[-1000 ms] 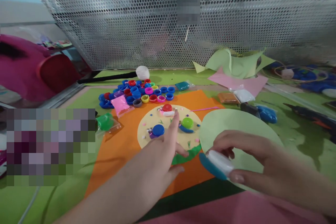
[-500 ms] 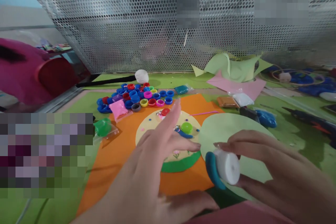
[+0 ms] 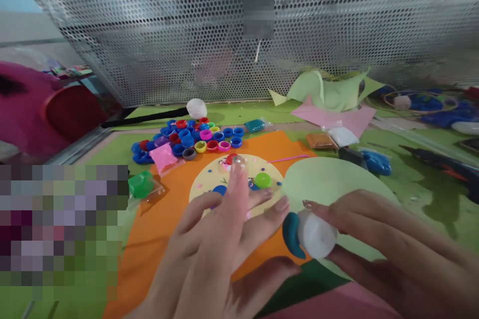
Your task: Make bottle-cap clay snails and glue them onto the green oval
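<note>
My right hand (image 3: 385,244) pinches a white lump of clay (image 3: 316,234) with a teal clay strip (image 3: 290,235) curved along its left side. My left hand (image 3: 220,244) hovers open with fingers spread, right beside the lump and over a pale yellow paper disc (image 3: 209,184). That disc lies on an orange sheet (image 3: 157,224) and carries a green cap (image 3: 263,180), a red cap (image 3: 231,159) and a blue cap (image 3: 220,190). My left hand hides the disc's near half.
A pile of coloured bottle caps (image 3: 190,137) lies behind the orange sheet. A light green paper circle (image 3: 325,179) sits under my right hand. Small clay bags (image 3: 162,157), paper scraps (image 3: 329,92) and a glue gun (image 3: 441,162) lie around. A perforated metal screen (image 3: 224,35) closes the back.
My left hand pulled back from pointing at the disc and spread its fingers near the lump. My right hand turned the white lump so its rounded face shows.
</note>
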Tool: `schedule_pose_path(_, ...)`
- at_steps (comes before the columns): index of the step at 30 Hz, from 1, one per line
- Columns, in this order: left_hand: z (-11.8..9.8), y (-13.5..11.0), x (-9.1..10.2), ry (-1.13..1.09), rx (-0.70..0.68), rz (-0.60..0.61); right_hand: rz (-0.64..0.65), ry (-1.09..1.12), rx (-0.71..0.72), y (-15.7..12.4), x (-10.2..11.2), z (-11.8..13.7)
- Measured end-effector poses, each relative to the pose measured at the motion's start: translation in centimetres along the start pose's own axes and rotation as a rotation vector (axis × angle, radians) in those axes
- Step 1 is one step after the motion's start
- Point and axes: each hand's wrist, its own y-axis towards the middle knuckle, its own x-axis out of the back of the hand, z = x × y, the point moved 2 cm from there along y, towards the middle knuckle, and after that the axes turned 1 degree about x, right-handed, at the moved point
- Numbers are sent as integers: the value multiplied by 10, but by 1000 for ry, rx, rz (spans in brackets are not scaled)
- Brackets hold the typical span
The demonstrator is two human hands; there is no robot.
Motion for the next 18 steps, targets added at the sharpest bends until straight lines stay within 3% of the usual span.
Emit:
schedule_pose_path(8,-1,-5,4,18,43,201,-3,47,-28,10,2,8)
schedule_pose_path(14,8,2,7,-44,180,143,22,-71,59,7,1,7)
schedule_pose_path(18,9,6,1,-87,122,285,59,-127,120,7,2,8)
